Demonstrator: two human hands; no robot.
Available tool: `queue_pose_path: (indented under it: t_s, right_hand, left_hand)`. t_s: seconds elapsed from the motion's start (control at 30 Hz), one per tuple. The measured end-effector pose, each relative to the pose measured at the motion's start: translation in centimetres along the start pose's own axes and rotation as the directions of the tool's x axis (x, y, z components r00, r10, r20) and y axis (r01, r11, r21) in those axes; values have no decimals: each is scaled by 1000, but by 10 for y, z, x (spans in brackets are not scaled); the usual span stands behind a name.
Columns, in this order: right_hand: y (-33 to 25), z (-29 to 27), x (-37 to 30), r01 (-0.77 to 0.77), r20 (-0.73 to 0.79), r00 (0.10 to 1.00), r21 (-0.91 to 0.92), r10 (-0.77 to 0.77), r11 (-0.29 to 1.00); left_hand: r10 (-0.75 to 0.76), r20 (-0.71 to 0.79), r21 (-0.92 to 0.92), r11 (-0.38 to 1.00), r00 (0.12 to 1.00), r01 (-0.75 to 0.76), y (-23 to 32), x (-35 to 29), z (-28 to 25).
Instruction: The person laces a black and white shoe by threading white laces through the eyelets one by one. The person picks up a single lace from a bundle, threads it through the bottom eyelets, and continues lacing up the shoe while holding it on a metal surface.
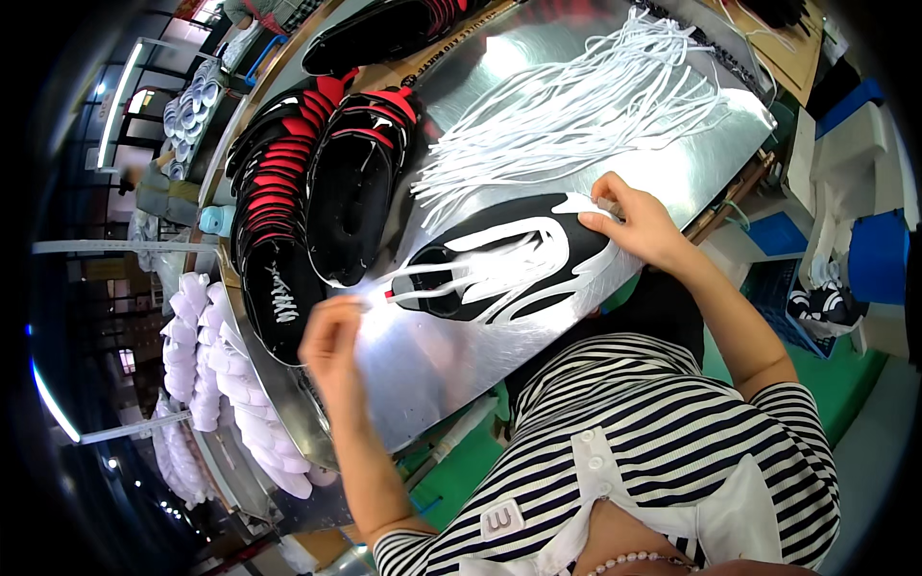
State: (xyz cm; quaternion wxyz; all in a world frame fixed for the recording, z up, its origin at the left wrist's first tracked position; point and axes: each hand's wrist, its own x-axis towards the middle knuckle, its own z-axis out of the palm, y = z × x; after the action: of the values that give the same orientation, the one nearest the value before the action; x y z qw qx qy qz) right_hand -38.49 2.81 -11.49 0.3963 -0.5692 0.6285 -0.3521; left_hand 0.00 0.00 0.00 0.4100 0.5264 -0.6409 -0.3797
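Note:
A black-and-white shoe upper (584,248) lies flat on the metal tabletop, toe toward the right. My right hand (629,223) pinches its toe end between thumb and fingers. White shoelace (499,274) runs through the lacing area, and its long ends stretch left, smeared by motion. At those ends is my left hand (333,336), fingers closed on the lace beyond the heel. Beyond the upper, a loose bundle of white shoelaces (576,110) is spread over the table.
Overlapping black-and-red shoe uppers (279,182) form a long row at the left, with a black upper (355,192) beside it. Another black-and-red upper (375,38) lies at the far edge. White shoe-shaped pieces (226,374) hang or stack at the left. A blue crate (778,322) stands right.

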Motion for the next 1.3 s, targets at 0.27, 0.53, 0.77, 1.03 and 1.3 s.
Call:
queue_pose_path:
  t_s: [0.27, 0.53, 0.77, 1.03, 1.3]
  right_hand:
    - [-32, -16, -13, -14, -211, 977, -237, -37, 971]
    - [-69, 29, -10, -68, 112, 994, 635, -5, 769]
    - [-49, 48, -1, -54, -35, 996, 557, 88, 829]
    - [-52, 55, 0, -72, -49, 995, 316, 92, 946]
    - [-53, 50, -9, 16, -46, 999, 126, -10, 992]
  left_hand:
    - [413, 345, 301, 802, 843, -516, 48, 38, 83]
    - [457, 329, 298, 779, 826, -551, 46, 35, 146]
    - [-244, 434, 325, 940, 867, 102, -1, 7, 97]
    - [-678, 417, 3, 666, 605, 746, -7, 29, 146]
    - [-330, 270, 0, 939, 904, 343, -1, 11, 160]
